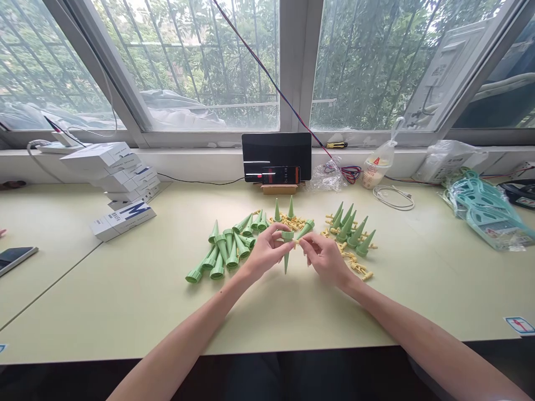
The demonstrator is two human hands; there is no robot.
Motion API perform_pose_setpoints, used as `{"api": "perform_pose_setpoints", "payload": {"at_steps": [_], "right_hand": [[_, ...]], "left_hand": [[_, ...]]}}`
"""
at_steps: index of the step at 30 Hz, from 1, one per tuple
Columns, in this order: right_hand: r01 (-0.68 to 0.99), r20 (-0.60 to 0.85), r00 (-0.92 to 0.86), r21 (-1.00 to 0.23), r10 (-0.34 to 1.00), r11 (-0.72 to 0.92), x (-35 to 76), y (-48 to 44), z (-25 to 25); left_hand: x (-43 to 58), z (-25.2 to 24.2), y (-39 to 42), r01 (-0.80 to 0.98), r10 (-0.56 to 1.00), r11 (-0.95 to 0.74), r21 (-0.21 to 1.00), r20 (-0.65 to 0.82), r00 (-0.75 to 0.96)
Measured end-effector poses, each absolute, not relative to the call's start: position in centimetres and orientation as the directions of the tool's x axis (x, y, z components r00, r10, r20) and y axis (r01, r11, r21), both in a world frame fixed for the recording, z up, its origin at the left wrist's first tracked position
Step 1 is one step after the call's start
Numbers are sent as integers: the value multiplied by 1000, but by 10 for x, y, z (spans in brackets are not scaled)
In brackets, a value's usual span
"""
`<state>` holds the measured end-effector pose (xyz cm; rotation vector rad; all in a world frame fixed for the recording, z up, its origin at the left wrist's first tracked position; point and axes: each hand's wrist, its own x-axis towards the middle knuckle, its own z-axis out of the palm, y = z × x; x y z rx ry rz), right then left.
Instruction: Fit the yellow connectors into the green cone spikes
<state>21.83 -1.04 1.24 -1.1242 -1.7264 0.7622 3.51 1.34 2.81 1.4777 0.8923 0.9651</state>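
My left hand (270,248) is closed around a green plastic watering spike (286,263), its wide ribbed cap up and its tip down. My right hand (326,256) pinches a small yellow plastic valve (297,241) against the side of that spike, just below the cap. How far the valve sits in the spike is hidden by the fingers. Several loose green spikes (220,250) lie heaped left of my left hand. Behind my hands is a pile of yellow valves (292,221). Right of my right hand, several spikes (346,227) stand point up, with yellow valves on or beside them.
A tablet (276,150) with a phone (281,175) before it stands at the back. White boxes (121,172) are stacked back left. To the right are a bagged cup (376,167), a coiled white cable (393,198) and teal plastic pieces (480,206). Another phone (16,259) lies far left.
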Motion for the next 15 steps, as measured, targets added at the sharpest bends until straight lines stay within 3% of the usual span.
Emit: {"api": "perform_pose_setpoints", "payload": {"at_steps": [15], "right_hand": [[408,359,-160,-824,920,393,218,-9,11]], "left_hand": [[36,32,11,15,918,-79,997,67,391]]}}
